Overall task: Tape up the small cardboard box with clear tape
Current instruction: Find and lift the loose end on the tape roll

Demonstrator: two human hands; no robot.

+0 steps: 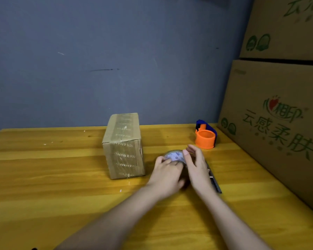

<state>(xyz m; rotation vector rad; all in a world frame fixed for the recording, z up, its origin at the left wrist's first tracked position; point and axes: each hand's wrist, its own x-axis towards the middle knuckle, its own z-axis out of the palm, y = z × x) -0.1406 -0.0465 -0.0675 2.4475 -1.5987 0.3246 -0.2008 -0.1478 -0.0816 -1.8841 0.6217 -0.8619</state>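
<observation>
Both hands, left hand (167, 170) and right hand (197, 164), grasp the clear tape roll (175, 156) beside the small cardboard box (124, 146) on the worktop (61, 177); a lost tape end could stall sealing.

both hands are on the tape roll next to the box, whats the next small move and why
Probably pick at the roll of tape to find and peel up its loose end. Both the left hand and right hand are on it, and no strip is pulled out toward the small box yet.
</observation>
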